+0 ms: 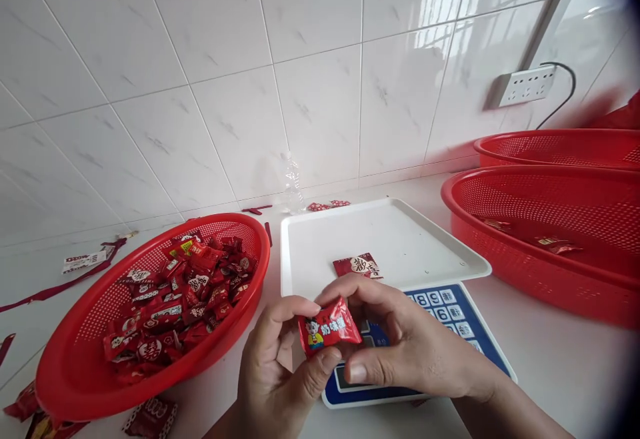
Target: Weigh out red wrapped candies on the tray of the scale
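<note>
Over the front of a white scale, my left hand (285, 359) pinches a small red wrapped candy (327, 327) between thumb and fingers. A cartoon figure and white characters are printed on its wrapper. My right hand (400, 339) curves around the candy's right side, thumb and fingers apart, its fingertips close to the wrapper; whether they touch it I cannot tell. On the scale's white tray (410, 245) lies a dark red and cream packet (358, 266), just beyond my hands. My right hand partly covers the blue keypad (455, 319).
A red basket (55, 372) with many wrapped candies stands left. Two red baskets, a nearer one (480, 252) and a farther one (500, 149), sit right. A clear plastic bottle (293, 185) stands by the tiled wall. Loose packets (150, 417) and ribbon (75, 280) lie on the counter.
</note>
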Tool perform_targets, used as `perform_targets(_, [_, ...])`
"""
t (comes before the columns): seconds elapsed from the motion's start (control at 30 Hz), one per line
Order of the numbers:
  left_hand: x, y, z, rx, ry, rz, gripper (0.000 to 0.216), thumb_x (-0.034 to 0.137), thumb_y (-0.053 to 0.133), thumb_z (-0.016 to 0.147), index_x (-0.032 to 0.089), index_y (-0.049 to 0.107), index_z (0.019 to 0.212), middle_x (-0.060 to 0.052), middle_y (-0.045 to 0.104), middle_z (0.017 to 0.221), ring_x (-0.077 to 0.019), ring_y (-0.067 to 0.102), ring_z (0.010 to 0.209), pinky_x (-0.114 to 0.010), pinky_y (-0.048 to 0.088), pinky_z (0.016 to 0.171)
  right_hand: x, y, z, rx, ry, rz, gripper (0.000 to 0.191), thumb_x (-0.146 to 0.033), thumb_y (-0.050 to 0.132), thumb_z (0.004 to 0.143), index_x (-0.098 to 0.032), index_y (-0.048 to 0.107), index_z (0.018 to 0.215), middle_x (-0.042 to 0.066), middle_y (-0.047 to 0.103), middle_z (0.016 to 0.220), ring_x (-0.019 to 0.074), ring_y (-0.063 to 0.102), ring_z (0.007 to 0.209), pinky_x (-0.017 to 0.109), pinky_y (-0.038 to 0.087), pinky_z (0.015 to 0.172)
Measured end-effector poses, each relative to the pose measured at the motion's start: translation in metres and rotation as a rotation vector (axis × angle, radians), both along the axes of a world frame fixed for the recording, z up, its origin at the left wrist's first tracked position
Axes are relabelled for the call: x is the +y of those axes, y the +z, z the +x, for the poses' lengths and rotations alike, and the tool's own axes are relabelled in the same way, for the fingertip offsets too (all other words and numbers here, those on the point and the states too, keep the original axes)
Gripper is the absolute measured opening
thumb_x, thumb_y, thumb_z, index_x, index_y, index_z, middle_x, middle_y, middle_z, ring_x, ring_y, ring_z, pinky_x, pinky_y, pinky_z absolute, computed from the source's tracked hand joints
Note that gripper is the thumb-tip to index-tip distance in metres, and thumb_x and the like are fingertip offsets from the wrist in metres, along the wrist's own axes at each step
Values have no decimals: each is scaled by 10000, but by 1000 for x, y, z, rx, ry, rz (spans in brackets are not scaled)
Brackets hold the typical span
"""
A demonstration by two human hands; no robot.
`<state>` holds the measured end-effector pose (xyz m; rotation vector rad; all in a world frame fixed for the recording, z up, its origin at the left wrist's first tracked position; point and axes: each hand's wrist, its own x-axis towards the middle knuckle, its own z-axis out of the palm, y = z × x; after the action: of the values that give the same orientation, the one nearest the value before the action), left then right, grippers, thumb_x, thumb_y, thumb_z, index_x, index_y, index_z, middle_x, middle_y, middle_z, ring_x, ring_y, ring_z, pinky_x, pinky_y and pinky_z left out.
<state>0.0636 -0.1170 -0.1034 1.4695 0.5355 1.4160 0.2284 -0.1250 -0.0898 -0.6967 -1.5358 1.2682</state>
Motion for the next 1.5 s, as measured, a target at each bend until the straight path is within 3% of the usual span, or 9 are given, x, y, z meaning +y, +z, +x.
perform_targets(0.1, [3,-1,-2,10,-48,5,208,308,717,810,290,643,1004,20,691,872,-109,646,782,-189,514,749,0,0,-2,-23,-29,-1,256,-268,753,725,-214,620,937,-3,605,787,106,532,703,226,461,627])
perform_targets(0.4, [6,-5,-7,48,-128,-20,211,300,730,787,283,650,981,7,687,838,-122,639,750,-220,513,731,0,-5,-3,-8,-132,69,124,-246,720,728,-201,612,769,-8,591,676,102,510,611,223,445,545])
perform_targets(0.57, [8,-2,-8,70,-57,45,191,266,743,768,246,662,940,-3,673,783,-133,644,714,-222,531,691,1,-3,-2,-19,-122,62,130,-231,718,731,-205,634,826,8,626,735,109,544,649,228,475,577])
perform_targets(0.77, [12,2,-15,121,-87,186,303,92,716,770,287,664,995,2,679,861,-142,669,772,-235,553,715,-1,-4,0,-20,-67,88,265,-255,732,736,-239,655,989,15,646,836,118,577,726,239,499,645])
perform_targets(1.0, [14,-1,-16,172,-34,318,346,72,666,806,316,646,1050,7,664,869,-137,649,759,-244,560,702,0,-4,0,-9,-45,101,273,-288,761,710,-226,673,961,24,662,849,130,586,742,263,504,680])
perform_targets(1.1, [15,-3,-14,168,-3,416,408,33,639,807,322,634,1095,4,649,896,-131,644,802,-233,561,735,1,-5,-1,-6,-104,120,180,-270,745,730,-219,676,888,7,641,778,114,563,690,245,489,633])
perform_targets(1.27, [14,-5,-11,144,38,309,464,59,661,788,312,595,1171,-26,636,1023,-164,643,942,-266,560,829,2,-5,-3,-14,-212,236,144,-234,728,761,-226,699,903,18,669,769,116,570,665,258,489,604])
perform_targets(1.4, [14,0,-12,154,48,346,286,61,636,814,270,656,1008,-18,656,923,-145,654,880,-229,561,786,2,-5,-2,-32,-207,292,153,-220,716,786,-237,716,939,20,682,781,114,591,673,254,497,609])
perform_targets(1.5, [13,2,-13,163,64,385,280,45,652,799,262,669,974,-6,664,889,-133,656,835,-219,558,772,3,-4,-1,-37,-178,332,192,-231,698,813,-258,718,1003,32,698,831,129,609,732,271,507,657])
